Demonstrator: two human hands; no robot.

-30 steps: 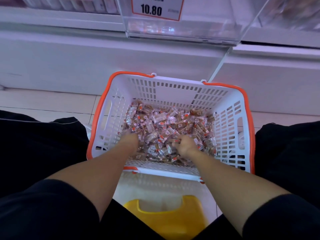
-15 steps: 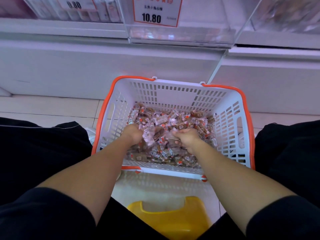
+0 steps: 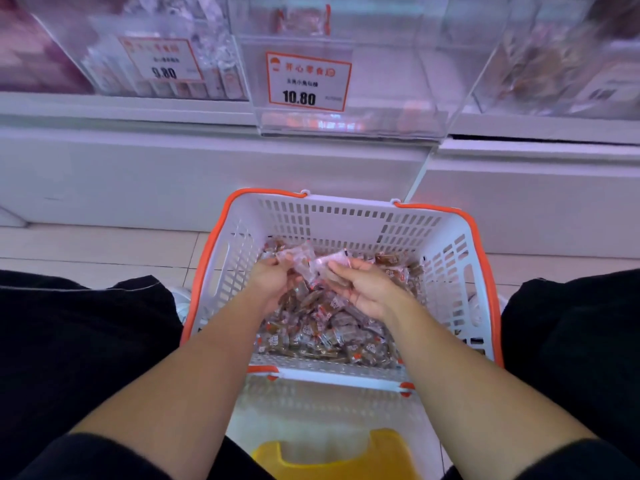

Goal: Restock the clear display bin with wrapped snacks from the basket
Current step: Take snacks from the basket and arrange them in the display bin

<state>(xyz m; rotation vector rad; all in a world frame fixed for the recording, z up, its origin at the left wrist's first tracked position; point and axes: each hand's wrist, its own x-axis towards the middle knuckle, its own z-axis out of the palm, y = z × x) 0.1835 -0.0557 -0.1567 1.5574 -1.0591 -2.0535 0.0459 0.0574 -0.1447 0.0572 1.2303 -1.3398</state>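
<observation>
A white basket with an orange rim (image 3: 479, 258) sits on the floor between my knees, its bottom covered by a heap of small wrapped snacks (image 3: 322, 332). My left hand (image 3: 272, 282) and my right hand (image 3: 363, 289) are raised together above the heap, palms cupped, holding a shared scoop of wrapped snacks (image 3: 311, 265). The clear display bin (image 3: 408, 95) stands on the shelf straight ahead, with a 10.80 price tag (image 3: 306, 81) on its front and little visible inside.
Neighbouring clear bins (image 3: 156, 57) to the left and right hold other wrapped goods. A white shelf base (image 3: 173, 174) runs behind the basket. A yellow stool (image 3: 332, 459) shows beneath me. My black-clad knees flank the basket on both sides.
My hands went from buried in the heap to lifted above it with a scoop of snacks. The view tilted up, bringing more of the bin into sight.
</observation>
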